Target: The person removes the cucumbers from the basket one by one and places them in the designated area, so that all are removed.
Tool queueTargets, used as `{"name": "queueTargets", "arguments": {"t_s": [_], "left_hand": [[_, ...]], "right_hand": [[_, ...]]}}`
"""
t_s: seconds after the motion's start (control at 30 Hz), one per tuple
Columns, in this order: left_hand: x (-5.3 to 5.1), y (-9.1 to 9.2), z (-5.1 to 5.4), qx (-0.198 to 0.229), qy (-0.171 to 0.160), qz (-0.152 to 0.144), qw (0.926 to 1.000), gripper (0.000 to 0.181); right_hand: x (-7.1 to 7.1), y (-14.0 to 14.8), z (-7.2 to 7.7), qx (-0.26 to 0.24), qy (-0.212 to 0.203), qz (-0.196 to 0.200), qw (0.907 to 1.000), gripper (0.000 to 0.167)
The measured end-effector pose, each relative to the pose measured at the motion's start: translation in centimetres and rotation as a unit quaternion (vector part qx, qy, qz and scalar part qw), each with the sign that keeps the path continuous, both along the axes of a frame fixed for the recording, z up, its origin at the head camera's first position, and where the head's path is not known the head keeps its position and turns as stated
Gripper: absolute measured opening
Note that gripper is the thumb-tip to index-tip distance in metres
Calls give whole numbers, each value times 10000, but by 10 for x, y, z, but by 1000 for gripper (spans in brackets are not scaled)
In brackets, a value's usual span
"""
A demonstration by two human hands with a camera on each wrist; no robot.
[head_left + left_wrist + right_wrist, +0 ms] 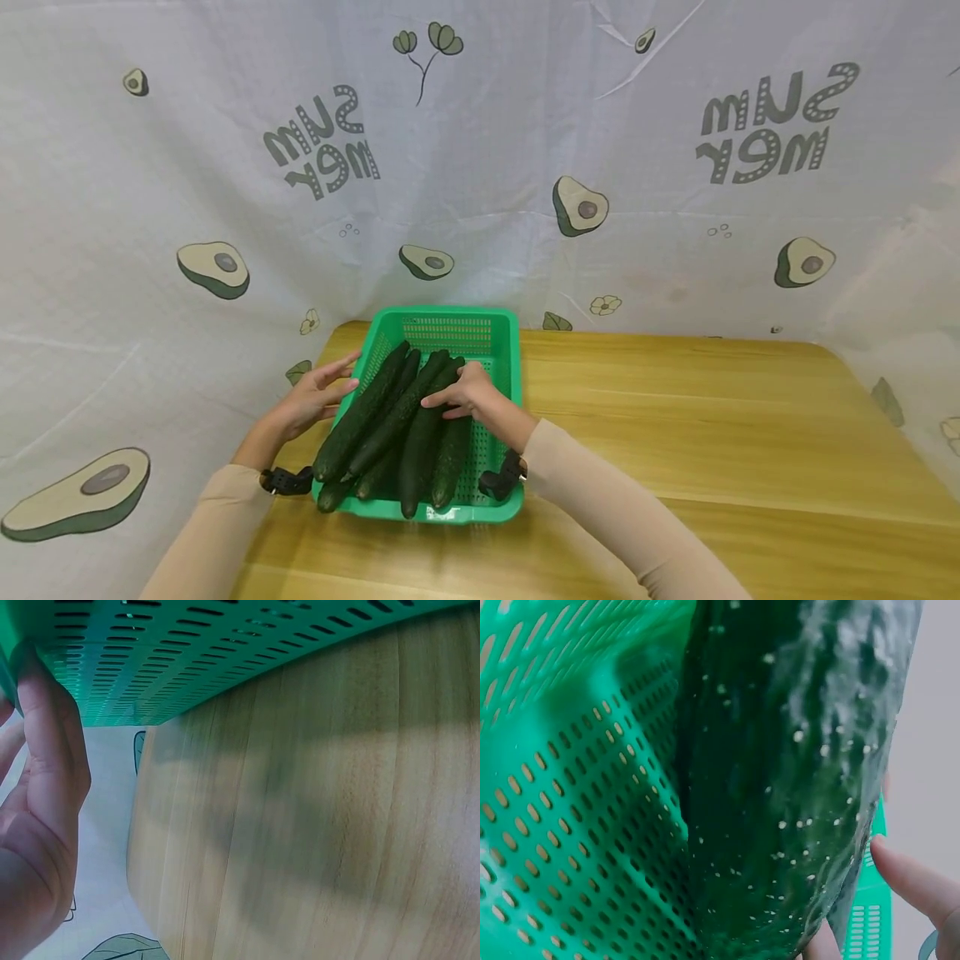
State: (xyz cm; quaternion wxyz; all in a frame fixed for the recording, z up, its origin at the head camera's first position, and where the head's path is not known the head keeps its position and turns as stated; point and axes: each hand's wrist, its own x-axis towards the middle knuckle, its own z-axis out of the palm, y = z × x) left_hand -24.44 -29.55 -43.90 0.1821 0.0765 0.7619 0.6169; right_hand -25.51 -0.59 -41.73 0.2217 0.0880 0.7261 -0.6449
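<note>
The cucumbers (422,450) lie piled in the green basket (450,311), several ends reaching over its near rim. The left hand's (317,398) fingers spread against the basket's side; the right hand's (474,392) are parted over the far ends, but whether they pinch one cannot be told. Pulling one cucumber could roll neighbours onto the table (675,433); a hard sideways push could skid the basket.
</note>
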Motion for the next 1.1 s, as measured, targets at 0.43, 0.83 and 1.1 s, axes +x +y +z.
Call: {"name": "queueTargets", "arguments": {"t_s": [0.43, 0.83, 1.1], "left_hand": [[-2, 0, 3, -48, 37, 37, 10000, 68], [-2, 1, 0, -69, -18, 60, 10000, 69], [-1, 1, 2, -87, -26, 29, 10000, 69]], "right_hand": [[-2, 8, -2, -1075, -354, -156, 9934, 87], [-3, 11, -4, -1148, -144, -194, 9931, 73], [-5, 11, -7, -1314, -234, -146, 9909, 70]]}}
